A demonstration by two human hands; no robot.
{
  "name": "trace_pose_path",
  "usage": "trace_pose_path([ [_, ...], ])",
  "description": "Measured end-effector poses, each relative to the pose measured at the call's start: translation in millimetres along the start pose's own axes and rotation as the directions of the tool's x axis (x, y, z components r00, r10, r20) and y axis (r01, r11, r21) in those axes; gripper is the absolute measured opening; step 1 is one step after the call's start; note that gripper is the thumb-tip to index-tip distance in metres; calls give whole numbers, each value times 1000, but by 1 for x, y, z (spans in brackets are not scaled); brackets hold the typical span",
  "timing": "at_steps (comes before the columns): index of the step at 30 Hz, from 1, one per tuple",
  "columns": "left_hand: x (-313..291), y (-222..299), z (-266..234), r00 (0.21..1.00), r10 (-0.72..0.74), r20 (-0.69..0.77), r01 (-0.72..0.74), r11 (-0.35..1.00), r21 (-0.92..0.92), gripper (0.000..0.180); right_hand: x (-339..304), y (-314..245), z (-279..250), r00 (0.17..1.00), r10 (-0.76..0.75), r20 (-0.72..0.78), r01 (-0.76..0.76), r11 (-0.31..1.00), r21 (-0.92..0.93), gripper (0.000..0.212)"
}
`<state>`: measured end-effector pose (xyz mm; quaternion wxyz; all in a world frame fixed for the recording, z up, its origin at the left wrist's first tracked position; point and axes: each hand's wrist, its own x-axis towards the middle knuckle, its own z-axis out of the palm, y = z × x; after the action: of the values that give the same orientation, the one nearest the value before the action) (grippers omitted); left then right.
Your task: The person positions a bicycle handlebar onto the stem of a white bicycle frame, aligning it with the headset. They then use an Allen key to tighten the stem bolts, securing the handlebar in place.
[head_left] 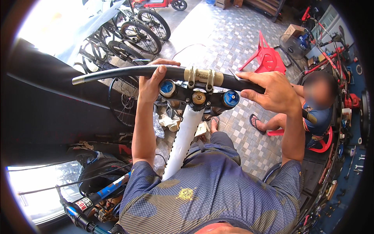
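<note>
A black bicycle handlebar runs across in front of me, its bronze-coloured middle held by a black stem clamp. My left hand is closed round the bar, left of the clamp, thumb on top. On the other side, my right hand wraps the bar with thumb and fingers. A thin silver metal piece sticks out by its fingertips; its kind is unclear. Below the bar is the black fork crown, with a blue cap on its right leg. A white frame tube extends toward me.
Several bicycles stand at the far left. A seated person is at the right, near a red plastic chair. Tools hang on a blue board along the right. A blue and black fork lies at lower left.
</note>
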<state>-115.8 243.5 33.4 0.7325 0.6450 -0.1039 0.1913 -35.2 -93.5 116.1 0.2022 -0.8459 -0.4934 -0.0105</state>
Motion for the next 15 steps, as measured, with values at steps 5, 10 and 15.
trace_pose_path([
  [5, 0, -1, 0, 1000, -21, -17, 21, 1000, 18, 49, -1, -1, -1, 1000, 9, 8, -9, 1000, -10, 48],
  [10, 0, 1, 0, 999, -51, -14, 52, 998, 39, 49, -1, 0, -1, 1000, 11, 12, -11, 1000, -8, 47],
  [15, 1, 0, -2, 999, -48, 2, 48, 998, 51, 49, -1, -3, -3, 998, 45, 53, -45, 999, -11, 47],
])
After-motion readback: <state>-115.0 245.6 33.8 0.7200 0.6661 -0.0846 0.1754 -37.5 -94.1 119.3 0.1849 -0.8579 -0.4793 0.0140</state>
